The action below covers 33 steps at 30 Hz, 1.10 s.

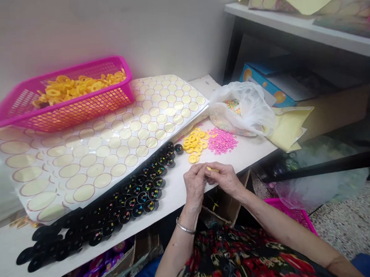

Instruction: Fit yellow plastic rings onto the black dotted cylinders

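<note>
My left hand (194, 184) and my right hand (226, 178) meet at the front edge of the white table, fingertips pinched together. A small yellow plastic piece (212, 169) shows between them, mostly covered by the fingers. Just beyond lie a pile of yellow plastic rings (195, 143) and a heap of tiny pink rings (222, 140). Left of my hands, several rows of small black cups (141, 197) stand close together, many with coloured bits inside. One black cup (179, 148) sits slightly apart at the end near the yellow rings.
A pink basket (78, 107) of yellow pieces rests on sticker sheets (96, 164) with round labels. A white plastic bag (248, 106) of colourful beads lies at the back right. Open cardboard boxes (228, 202) are below the table edge. A shelf (290, 25) overhangs the right.
</note>
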Motion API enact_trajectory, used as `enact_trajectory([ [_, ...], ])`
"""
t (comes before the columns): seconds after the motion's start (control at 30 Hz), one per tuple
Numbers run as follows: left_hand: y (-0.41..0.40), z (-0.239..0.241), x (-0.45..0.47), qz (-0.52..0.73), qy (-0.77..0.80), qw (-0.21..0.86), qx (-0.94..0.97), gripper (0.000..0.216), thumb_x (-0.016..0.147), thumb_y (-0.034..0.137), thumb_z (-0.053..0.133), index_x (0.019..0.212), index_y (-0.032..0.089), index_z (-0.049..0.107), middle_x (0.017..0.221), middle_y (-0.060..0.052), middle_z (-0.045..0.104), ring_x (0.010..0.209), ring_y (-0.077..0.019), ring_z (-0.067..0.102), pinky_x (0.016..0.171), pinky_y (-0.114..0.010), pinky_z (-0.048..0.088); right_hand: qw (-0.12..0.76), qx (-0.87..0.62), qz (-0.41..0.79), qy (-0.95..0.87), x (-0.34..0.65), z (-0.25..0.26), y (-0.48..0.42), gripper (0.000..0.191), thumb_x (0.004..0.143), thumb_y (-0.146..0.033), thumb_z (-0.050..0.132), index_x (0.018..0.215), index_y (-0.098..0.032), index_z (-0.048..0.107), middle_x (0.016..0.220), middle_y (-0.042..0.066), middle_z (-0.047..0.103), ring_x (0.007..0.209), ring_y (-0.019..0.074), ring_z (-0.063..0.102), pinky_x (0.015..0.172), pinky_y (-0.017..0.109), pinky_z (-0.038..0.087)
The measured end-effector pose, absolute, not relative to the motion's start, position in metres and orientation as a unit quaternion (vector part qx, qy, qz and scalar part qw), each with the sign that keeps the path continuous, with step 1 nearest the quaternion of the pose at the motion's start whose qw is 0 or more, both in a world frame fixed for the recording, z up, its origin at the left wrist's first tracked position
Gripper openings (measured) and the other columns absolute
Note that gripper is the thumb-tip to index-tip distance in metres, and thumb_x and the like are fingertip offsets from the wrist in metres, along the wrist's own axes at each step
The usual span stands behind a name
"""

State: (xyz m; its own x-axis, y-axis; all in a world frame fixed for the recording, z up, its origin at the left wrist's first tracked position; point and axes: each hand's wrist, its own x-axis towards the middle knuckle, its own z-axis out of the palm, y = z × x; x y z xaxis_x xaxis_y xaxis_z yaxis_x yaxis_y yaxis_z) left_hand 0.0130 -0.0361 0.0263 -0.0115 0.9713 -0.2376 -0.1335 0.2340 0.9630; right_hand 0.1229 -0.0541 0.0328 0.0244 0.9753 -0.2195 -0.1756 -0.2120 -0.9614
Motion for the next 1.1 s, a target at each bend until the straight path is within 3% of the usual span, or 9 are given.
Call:
enact_trajectory([
  [0.23,-0.035,0.036,0.014,0.484,0.514,0.616,0.35,0.025,0.064,0.034,0.065,0.071,0.01,0.064,0.057,0.002,0.056,0.047,-0.0056,0.045,0.043,-0.017,0.034,0.485,-0.503,0.624,-0.349,0.12,0.04,-0.052,0.04,0.071,-0.044,0.061,0.093,-0.011,0.065,0.065,0.003,0.065,0.054,0.0125,0.062,0.052,0.025,0.051],
  [0.43,-0.044,0.04,0.017,0.477,0.546,0.603,0.334,0.022,0.065,0.034,0.061,0.07,0.012,0.058,0.052,0.005,0.05,0.043,-0.0055,0.044,0.042,-0.018,0.037,0.493,-0.536,0.599,-0.333,0.113,0.038,-0.048,0.034,0.069,-0.044,0.06,0.084,-0.014,0.055,0.051,-0.003,0.058,0.044,0.0125,0.058,0.046,0.025,0.05],
  [0.57,-0.051,0.041,0.016,0.469,0.571,0.589,0.327,0.025,0.064,0.035,0.061,0.073,0.012,0.057,0.048,0.006,0.047,0.04,-0.0059,0.043,0.043,-0.019,0.039,0.509,-0.572,0.54,-0.349,0.113,0.037,-0.051,0.04,0.071,-0.049,0.058,0.094,-0.016,0.05,0.052,-0.007,0.053,0.039,0.0099,0.05,0.039,0.022,0.043],
  [0.7,-0.048,0.037,0.013,0.459,0.612,0.547,0.34,0.029,0.064,0.032,0.06,0.084,0.011,0.062,0.052,0.005,0.05,0.04,-0.0054,0.041,0.04,-0.018,0.034,0.493,-0.607,0.48,-0.397,0.114,0.04,-0.06,0.036,0.081,-0.052,0.044,0.083,-0.017,0.054,0.046,-0.007,0.046,0.039,0.0092,0.044,0.041,0.022,0.038],
  [0.87,-0.041,0.031,0.013,0.441,0.6,0.524,0.414,0.029,0.068,0.041,0.059,0.061,0.012,0.06,0.048,0.004,0.048,0.042,-0.0061,0.038,0.041,-0.019,0.029,0.454,-0.639,0.407,-0.469,0.112,0.041,-0.06,0.036,0.081,-0.047,0.047,0.061,-0.017,0.054,0.056,-0.001,0.049,0.05,0.0102,0.045,0.046,0.023,0.037],
  [1.1,-0.048,0.028,0.016,0.433,0.582,0.527,0.442,0.033,0.072,0.044,0.058,0.065,0.012,0.061,0.05,0.004,0.048,0.046,-0.0064,0.039,0.043,-0.019,0.03,0.474,-0.622,0.493,-0.38,0.103,0.039,-0.06,0.033,0.08,-0.046,0.047,0.066,-0.017,0.054,0.056,-0.003,0.047,0.04,0.0078,0.042,0.035,0.021,0.032],
])
